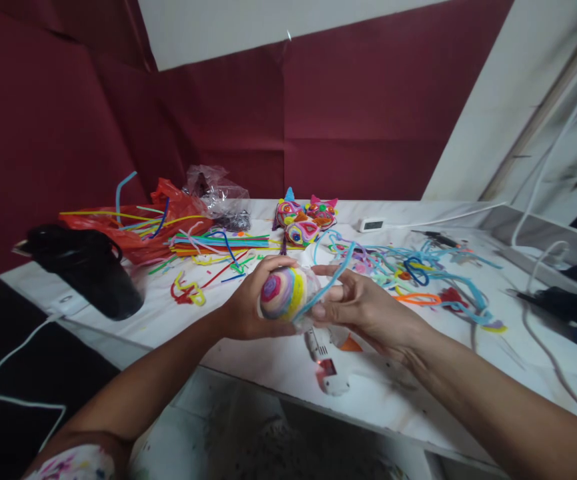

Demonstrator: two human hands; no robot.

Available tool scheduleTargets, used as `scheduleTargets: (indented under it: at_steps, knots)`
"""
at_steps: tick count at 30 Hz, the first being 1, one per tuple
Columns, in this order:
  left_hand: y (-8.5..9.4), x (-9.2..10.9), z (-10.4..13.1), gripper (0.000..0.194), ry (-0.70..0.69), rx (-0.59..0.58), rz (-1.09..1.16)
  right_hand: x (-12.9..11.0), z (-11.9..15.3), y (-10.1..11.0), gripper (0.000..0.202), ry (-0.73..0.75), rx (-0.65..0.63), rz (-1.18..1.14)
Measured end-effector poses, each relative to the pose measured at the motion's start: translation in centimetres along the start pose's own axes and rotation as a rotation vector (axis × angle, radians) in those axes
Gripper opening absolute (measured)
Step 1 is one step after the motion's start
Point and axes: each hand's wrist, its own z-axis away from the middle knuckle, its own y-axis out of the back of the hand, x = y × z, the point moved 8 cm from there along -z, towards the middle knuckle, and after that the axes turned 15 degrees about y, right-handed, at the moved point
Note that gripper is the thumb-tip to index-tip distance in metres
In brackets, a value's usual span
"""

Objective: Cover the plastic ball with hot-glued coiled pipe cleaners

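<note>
In my left hand [245, 308] is a round ball [279, 293] wound with coloured bands of pink, purple, yellow and blue; its right side looks clear or whitish. My right hand [363, 307] pinches a light blue pipe cleaner [332, 280] against that side, and the strand's free end sticks up past the fingers. Below the hands, on the table, lies a white glue gun [335, 385], partly hidden, with a reddish glow on it. Beside it is a small orange piece [351, 343].
Finished colourful balls with ears [302, 230] stand at the back. Loose pipe cleaners [421, 263] spread to the right, and bundled ones [223, 245] lie left by a red plastic bag [143, 233]. A black bottle [85, 270], a small digital display [371, 225] and a white cable [528, 313] are nearby.
</note>
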Motion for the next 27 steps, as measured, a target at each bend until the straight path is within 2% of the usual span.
scheduleTargets:
  at_steps: [6, 10, 19, 24, 27]
  knots:
    - [0.0, 1.1, -0.4, 0.095, -0.028, -0.02, 0.001, 0.2, 0.0, -0.5, 0.068, 0.026, 0.04, -0.095]
    - [-0.2, 1.4, -0.9, 0.078, -0.006, -0.015, -0.011, 0.5, -0.5, 0.2, 0.072, 0.043, 0.074, -0.069]
    - [-0.8, 1.0, -1.6, 0.054, 0.17, 0.083, 0.029, 0.3, -0.3, 0.2, 0.074, 0.081, 0.134, -0.055]
    - [-1.2, 0.0, -2.3, 0.06, 0.264, 0.08, -0.038, 0.8, -0.3, 0.9, 0.083, 0.095, 0.179, -0.097]
    - [-1.5, -0.5, -3.0, 0.065, 0.272, 0.088, -0.078, 1.2, -0.5, 1.1, 0.086, 0.093, 0.168, -0.09]
